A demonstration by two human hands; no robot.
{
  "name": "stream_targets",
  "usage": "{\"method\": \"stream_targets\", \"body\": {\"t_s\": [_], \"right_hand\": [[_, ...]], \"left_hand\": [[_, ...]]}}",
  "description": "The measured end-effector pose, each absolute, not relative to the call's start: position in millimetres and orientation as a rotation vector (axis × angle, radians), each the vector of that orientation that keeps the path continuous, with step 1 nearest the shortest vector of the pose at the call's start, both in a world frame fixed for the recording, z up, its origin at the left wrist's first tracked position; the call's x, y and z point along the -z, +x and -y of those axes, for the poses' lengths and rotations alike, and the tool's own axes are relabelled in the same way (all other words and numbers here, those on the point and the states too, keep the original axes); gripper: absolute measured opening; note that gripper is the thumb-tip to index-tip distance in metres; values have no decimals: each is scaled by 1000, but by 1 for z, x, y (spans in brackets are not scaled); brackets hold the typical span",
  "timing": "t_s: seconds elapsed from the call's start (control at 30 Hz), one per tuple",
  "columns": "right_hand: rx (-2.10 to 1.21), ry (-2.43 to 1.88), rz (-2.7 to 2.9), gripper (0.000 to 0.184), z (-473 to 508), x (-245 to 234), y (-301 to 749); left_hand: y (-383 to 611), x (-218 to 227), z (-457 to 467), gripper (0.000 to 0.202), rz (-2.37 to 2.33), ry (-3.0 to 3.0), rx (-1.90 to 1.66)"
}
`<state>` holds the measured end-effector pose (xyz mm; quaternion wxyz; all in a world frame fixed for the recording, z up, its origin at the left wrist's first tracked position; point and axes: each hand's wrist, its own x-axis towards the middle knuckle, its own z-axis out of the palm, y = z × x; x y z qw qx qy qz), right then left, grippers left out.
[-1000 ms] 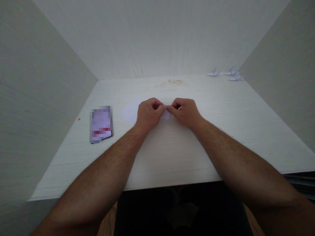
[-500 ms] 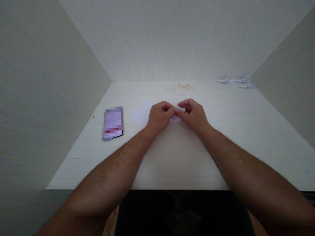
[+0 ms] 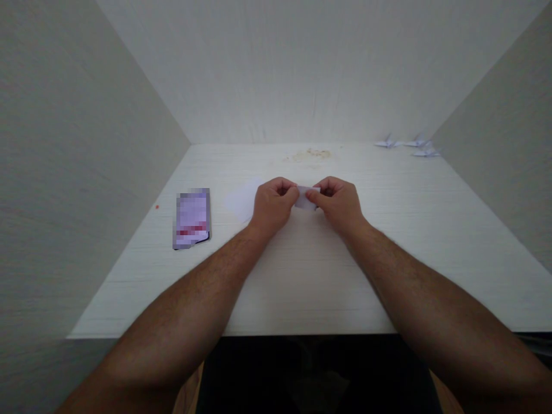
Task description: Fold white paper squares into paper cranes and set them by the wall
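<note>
Between my two hands is a small piece of white paper [image 3: 306, 198], held just above the table. My left hand [image 3: 274, 200] pinches its left edge between thumb and fingers. On the other side, my right hand [image 3: 338, 201] grips the right part, the thumb lying across its front. Whether the paper is folded in layers is too small to tell. Partly behind my left hand lies a larger white sheet or stack of paper [image 3: 240, 200], flat on the table.
A phone [image 3: 191, 219] with a blurred screen lies on the white table [image 3: 310, 287] at left. Several folded paper cranes [image 3: 417, 146] stand at the back right corner. A brownish stain [image 3: 313, 154] marks the back of the table. Panels [image 3: 276, 75] enclose the back and sides.
My hands have moved slightly apart, so more of the small paper shows between them. The right thumb now rests flatter on it. The whole view has shifted a little.
</note>
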<state>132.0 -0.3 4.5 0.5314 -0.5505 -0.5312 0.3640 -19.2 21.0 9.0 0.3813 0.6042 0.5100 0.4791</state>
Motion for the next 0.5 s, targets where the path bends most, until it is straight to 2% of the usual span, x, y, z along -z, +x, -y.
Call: {"method": "stream_targets", "body": {"t_s": [0.5], "right_hand": [[-766,-1280,1202,16,3,-7,131]], "left_hand": [[-20,-12,-21,8,-1349,1554,-1239]]}}
